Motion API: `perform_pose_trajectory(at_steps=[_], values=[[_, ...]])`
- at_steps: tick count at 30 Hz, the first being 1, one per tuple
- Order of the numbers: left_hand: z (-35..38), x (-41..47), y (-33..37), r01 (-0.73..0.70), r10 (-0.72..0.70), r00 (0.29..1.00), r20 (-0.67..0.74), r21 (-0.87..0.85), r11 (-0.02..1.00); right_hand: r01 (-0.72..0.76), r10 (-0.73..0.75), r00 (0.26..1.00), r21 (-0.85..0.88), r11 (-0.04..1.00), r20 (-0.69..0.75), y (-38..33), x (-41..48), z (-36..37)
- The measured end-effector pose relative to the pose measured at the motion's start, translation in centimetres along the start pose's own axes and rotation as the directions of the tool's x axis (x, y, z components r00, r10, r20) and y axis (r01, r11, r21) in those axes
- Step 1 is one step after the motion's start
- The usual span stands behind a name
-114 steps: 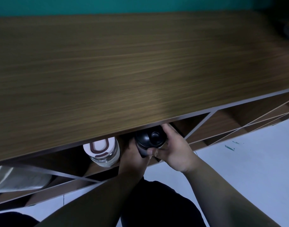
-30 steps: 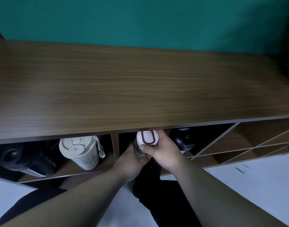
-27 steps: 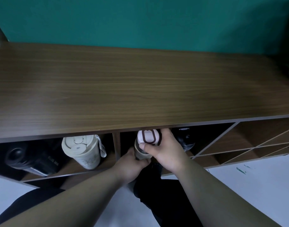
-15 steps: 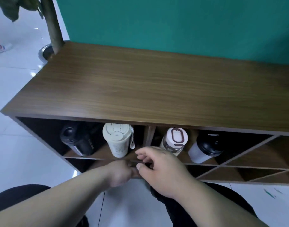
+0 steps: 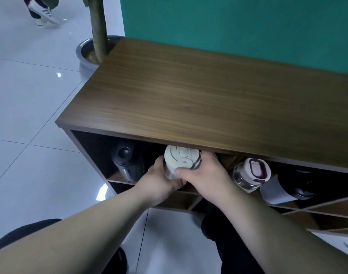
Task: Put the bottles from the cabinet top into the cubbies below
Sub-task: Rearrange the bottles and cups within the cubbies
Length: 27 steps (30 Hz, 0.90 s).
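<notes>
Cream tumbler [image 5: 182,161]: gripped by both hands, left hand [image 5: 161,178] wrapped round its left side and underside, right hand [image 5: 203,175] closed on its right side with the thumb across the body below the lid; lies tilted, lid facing outward, in the mouth of the upper-left cubby, under the front edge of the cabinet top [image 5: 208,99]. Whether it rests on the cubby shelf or is carried by the hands cannot be told. Black bottle [image 5: 125,163]: left of the tumbler, same cubby, lying lid outward. Clear bottle [image 5: 251,174] with pink-and-maroon lid: right of the tumbler, next cubby, tilted. Black-lidded cup [image 5: 285,189] with grey sleeve: further right of the tumbler, beside the clear bottle. Cabinet top: no bottle on any part in view; its far right end is out of frame. Lower diagonal cubbies: nothing seen in them. Status, judged: four vessels below, task near its end; the hands appear to be seating or straightening the tumbler, after which only release seems left, unless unseen bottles remain off to the right.
</notes>
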<state>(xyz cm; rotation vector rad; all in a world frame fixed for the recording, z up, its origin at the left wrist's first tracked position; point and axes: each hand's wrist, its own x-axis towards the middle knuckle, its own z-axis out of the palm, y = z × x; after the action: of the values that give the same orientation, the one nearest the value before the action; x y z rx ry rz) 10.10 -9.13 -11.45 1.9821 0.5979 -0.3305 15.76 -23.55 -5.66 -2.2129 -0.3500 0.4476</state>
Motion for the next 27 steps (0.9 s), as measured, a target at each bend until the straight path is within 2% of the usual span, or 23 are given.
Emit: perform_pose_trajectory(at_steps=[11, 27], values=[[-0.6, 1.0, -0.1, -0.066, 0.069, 0.997, 0.046, -0.066, 0.996, -0.019, 0.015, 0.999, -0.100, 0.995, -0.040, -0.3, 1.5, 2.1], [-1.2, 0.8, -0.2, -0.122, 0.122, 0.991, 0.051, 0.003, 0.993, -0.010, -0.003, 0.995, -0.125, 0.992, -0.103, 0.1, 1.1, 2.3]])
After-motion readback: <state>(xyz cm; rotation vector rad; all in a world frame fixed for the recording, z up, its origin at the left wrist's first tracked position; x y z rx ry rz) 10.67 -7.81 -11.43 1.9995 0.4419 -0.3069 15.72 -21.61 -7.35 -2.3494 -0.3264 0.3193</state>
